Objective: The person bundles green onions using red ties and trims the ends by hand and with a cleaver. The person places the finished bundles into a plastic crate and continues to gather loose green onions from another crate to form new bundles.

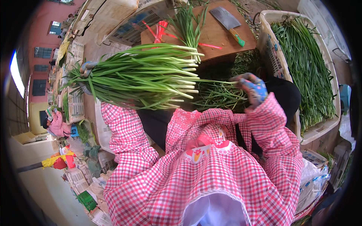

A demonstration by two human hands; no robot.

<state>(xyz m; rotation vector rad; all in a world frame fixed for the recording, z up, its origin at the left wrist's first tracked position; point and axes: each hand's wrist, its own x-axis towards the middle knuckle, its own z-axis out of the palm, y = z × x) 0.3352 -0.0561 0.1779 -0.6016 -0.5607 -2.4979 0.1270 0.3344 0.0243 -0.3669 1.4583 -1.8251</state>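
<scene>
A large bunch of garlic chives (141,75) lies sideways across the view, white stalk ends to the right and leaf tips to the left. Wrapped round its leafy end is my left hand (87,70), in a grey-blue work glove; leaves cover part of it. My right hand (253,87), in a patterned blue glove, pinches the pale end of a single chive stalk (215,81). That stalk stretches out from the bunch, its other end hidden among the leaves. Loose chive leaves and trimmings (226,97) lie in a heap under the right hand.
Ahead, a wooden board (217,36) holds a cleaver (226,21), red plastic ties (159,32) and a smaller chive bunch (192,34). On the right stands a white plastic crate (312,138) packed with chives (308,70). Further left, a person in pink (58,124) sits among crates.
</scene>
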